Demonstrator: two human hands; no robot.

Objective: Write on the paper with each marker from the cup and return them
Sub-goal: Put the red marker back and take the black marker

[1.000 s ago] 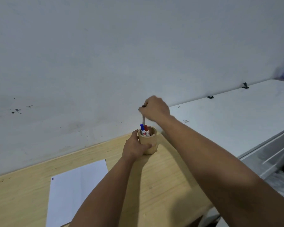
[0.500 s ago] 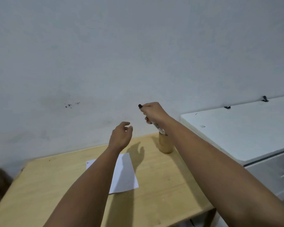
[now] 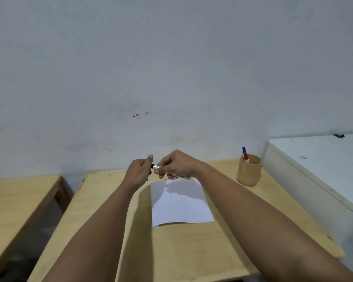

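Above the paper on the bench, a marker with a white barrel is being held by the right hand, while its black cap end is being pinched by the left hand. Blue and red markers are being kept in the wooden cup, well right of the hands.

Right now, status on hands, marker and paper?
Both hands on black marker above the paper: right hand grips barrel, left hand on cap end. Blue and red markers in cup. Nothing in the way.
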